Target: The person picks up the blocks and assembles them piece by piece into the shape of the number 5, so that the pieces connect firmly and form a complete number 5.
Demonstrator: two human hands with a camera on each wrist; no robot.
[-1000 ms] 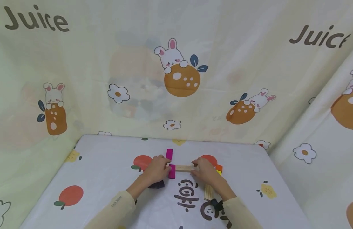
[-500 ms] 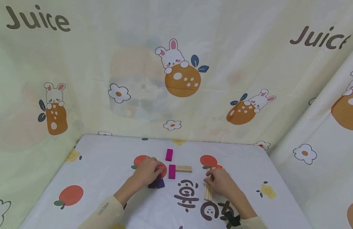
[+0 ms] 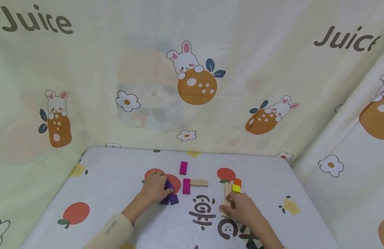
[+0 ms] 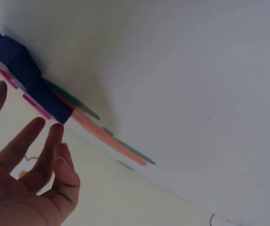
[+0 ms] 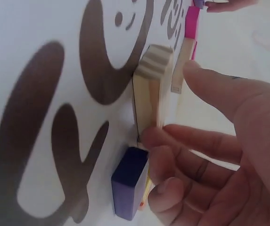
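Observation:
Near the left, purple blocks (image 3: 173, 199) lie grouped on the cloth, dark blue in the left wrist view (image 4: 24, 66). My left hand (image 3: 153, 186) is over them, its thumb and fingers spread apart around one block; contact is unclear. At the right, my right hand (image 3: 243, 207) reaches around plain wooden blocks (image 3: 227, 188). In the right wrist view, its thumb and fingers stand apart on either side of the wooden blocks (image 5: 153, 89), the forefinger close to or touching them. A purple block (image 5: 130, 183) lies beside these fingers, hidden in the head view.
Two magenta blocks (image 3: 183, 168) lie mid-table, the nearer one against the end of a flat wooden block (image 3: 199, 183). Orange (image 3: 237, 182) and yellow (image 3: 236, 188) blocks are beyond the right hand. A printed curtain (image 3: 148, 69) rises behind the table.
Both hands have left the middle magenta and wooden blocks. The left has moved left to the purple blocks; the right has moved right and nearer, to the wooden blocks.

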